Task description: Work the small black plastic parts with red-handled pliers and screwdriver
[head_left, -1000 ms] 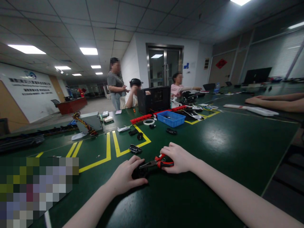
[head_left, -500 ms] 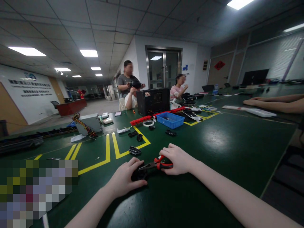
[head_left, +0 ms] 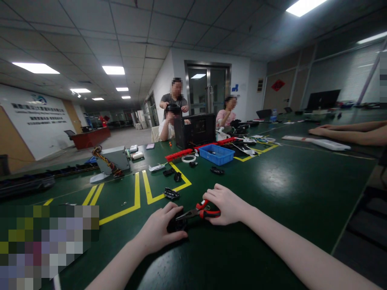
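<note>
Red-handled pliers (head_left: 211, 214), pointing to 9 o'clock, gripped in right hand (head_left: 229, 204); left hand (head_left: 157, 228), fingers curled round black part (head_left: 181, 225); near-unchanged since 1 second ago, work seemingly held steady.

Cupping a small dark part (head_left: 181, 224) on the green table (head_left: 272, 237) with the left hand (head_left: 159, 226); gripping red-and-black pliers (head_left: 196, 212) in the right hand (head_left: 228, 204), pointing them left at the part. Facing, farther off, a blue tray (head_left: 218, 158), a black case (head_left: 193, 133) and, to the left, a metal box (head_left: 115, 160) with coloured wires. Sharing the room with several people, including one resting forearms (head_left: 356, 129) at right.
</note>
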{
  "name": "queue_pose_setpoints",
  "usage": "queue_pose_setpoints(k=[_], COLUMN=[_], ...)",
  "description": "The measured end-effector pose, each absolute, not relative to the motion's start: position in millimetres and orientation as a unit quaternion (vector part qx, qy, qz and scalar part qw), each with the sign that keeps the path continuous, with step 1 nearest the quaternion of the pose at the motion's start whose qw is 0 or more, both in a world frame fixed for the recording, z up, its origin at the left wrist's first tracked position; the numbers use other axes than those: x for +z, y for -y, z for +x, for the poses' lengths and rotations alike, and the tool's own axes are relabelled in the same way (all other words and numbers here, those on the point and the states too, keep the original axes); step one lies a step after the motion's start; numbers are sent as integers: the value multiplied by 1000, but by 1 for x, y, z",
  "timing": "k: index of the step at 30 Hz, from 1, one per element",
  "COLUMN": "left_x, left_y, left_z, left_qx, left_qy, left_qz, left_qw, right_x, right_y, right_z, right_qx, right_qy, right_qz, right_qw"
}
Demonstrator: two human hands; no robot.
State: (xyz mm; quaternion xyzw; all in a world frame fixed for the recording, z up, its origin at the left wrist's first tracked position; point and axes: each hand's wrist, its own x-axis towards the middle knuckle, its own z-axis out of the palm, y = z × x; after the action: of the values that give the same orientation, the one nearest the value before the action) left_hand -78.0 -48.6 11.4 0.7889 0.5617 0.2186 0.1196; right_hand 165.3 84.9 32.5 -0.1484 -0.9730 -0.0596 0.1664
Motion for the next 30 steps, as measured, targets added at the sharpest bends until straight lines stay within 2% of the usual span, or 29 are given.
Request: queue_pose_setpoints(k=[17,30], left_x=[11,11], left_y=[47,47], left_z=[-81,-80], left_qx=[220,210], left_qy=[-556,-560], left_qz=[792,793], left_qw=[121,116], right_x=[31,29], right_y=[-90,-88], right_z=[167,163], right_qx=[-27,-34], right_qy=[965,974], right_qz=[-145,-139], right_qw=[216,178])
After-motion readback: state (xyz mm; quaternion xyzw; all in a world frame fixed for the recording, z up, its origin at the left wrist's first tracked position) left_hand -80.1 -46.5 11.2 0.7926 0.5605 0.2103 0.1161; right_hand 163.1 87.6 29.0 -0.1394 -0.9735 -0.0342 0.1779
